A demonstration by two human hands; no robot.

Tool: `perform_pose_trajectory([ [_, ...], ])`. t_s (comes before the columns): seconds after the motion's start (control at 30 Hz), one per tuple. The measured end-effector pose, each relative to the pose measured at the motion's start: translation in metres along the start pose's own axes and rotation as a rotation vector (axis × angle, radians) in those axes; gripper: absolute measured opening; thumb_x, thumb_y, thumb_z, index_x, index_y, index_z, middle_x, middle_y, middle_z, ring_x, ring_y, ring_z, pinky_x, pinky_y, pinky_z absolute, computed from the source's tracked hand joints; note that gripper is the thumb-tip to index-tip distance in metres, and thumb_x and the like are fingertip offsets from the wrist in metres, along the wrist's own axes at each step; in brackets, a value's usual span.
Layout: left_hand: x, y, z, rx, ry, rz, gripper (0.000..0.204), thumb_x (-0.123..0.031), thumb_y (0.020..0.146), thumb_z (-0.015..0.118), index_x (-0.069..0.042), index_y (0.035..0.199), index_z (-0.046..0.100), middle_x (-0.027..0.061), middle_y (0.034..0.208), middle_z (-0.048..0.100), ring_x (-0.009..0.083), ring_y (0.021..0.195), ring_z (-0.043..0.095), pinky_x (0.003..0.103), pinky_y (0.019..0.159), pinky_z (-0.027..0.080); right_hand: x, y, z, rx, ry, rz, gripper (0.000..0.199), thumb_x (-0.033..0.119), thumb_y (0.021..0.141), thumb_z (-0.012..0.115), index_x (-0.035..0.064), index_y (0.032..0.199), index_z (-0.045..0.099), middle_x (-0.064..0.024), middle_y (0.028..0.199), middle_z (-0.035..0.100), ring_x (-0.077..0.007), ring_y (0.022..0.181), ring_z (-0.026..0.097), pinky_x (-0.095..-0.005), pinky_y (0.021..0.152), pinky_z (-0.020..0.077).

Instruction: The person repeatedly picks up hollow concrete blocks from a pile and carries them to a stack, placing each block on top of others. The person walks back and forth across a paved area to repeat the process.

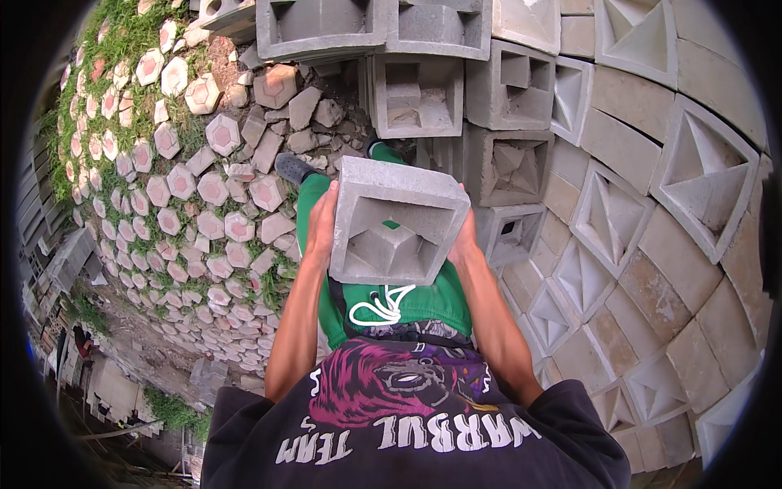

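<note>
Between my two hands I hold a grey concrete vent block (401, 173), square-rimmed with a recessed hollow and a small hole through which green cloth shows. It is tilted and held in front of my thighs. My left hand (324, 218) grips its left side, with most of the fingers hidden behind the block. On the opposite side my right hand (466, 236) is pressed against the edge, its fingers mostly out of sight. Just beyond the held block stands a similar hollow block (418, 96) in a stack.
A stacked wall of concrete blocks (509, 167) rises close on my right and far side. Broken stone rubble (305, 110) lies near my shoe (293, 167). To the left spreads a floor of hexagonal pavers (213, 187) with grass between them.
</note>
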State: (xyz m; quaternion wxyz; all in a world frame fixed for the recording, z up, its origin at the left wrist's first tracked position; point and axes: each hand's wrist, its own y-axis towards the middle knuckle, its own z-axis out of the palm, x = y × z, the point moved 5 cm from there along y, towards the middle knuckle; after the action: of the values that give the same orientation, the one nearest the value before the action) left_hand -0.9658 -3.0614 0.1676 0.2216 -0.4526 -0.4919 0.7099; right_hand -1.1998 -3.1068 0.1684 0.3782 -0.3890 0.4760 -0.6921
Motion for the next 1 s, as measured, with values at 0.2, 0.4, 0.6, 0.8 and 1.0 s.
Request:
perform_pose_trajectory([
  [0.2, -0.005, 0.008, 0.042, -0.060, 0.144, 0.081, 0.054, -0.044, 0.093, 0.049, 0.005, 0.115, 0.056, 0.0090, 0.108, 0.060, 0.0143, 0.097, 0.054, 0.026, 0.087, 0.041, 0.029, 0.006, -0.038, -0.042, 0.001, -0.083, 0.063, 0.056, 0.094, 0.032, 0.0091, 0.132, 0.046, -0.0108, 0.132, 0.049, -0.0272, 0.120, 0.047, -0.0426, 0.100, 0.0387],
  [0.4, -0.003, 0.033, 0.059, -0.082, 0.095, 0.110, 0.047, -0.039, 0.094, 0.049, 0.003, 0.113, 0.057, 0.0071, 0.105, 0.060, 0.0129, 0.097, 0.054, 0.025, 0.087, 0.040, 0.040, 0.016, -0.050, 0.001, 0.032, -0.173, 0.068, 0.057, 0.093, 0.034, 0.0048, 0.136, 0.040, -0.0108, 0.134, 0.047, -0.0250, 0.123, 0.044, -0.0387, 0.104, 0.0327],
  [0.6, 0.002, 0.082, 0.055, -0.086, -0.042, 0.155, 0.041, -0.038, 0.095, 0.046, -0.001, 0.108, 0.058, 0.0028, 0.099, 0.058, 0.0105, 0.090, 0.052, 0.025, 0.083, 0.040, 0.059, 0.046, -0.035, 0.041, -0.435, -0.324, 0.075, 0.036, 0.078, 0.074, -0.0027, 0.132, 0.039, -0.0149, 0.127, 0.050, -0.0233, 0.118, 0.046, -0.0340, 0.100, 0.0350],
  [0.8, -0.010, 0.124, 0.051, -0.101, -0.106, 0.094, 0.037, -0.037, 0.097, 0.044, -0.004, 0.105, 0.058, 0.0004, 0.094, 0.057, 0.0087, 0.085, 0.049, 0.025, 0.079, 0.039, 0.054, 0.095, -0.032, -0.022, -0.474, -0.287, 0.071, 0.025, 0.077, 0.074, -0.0032, 0.132, 0.039, -0.0154, 0.125, 0.051, -0.0237, 0.115, 0.049, -0.0340, 0.098, 0.0378],
  [1.0, 0.009, 0.169, 0.042, -0.105, -0.114, 0.129, 0.045, -0.038, 0.097, 0.042, -0.002, 0.121, 0.054, 0.0058, 0.112, 0.058, 0.0133, 0.101, 0.053, 0.028, 0.089, 0.041, 0.073, 0.118, -0.018, -0.032, -0.554, -0.368, 0.078, 0.021, 0.080, 0.072, -0.0054, 0.139, 0.028, -0.0181, 0.134, 0.044, -0.0243, 0.123, 0.044, -0.0354, 0.101, 0.0353],
])
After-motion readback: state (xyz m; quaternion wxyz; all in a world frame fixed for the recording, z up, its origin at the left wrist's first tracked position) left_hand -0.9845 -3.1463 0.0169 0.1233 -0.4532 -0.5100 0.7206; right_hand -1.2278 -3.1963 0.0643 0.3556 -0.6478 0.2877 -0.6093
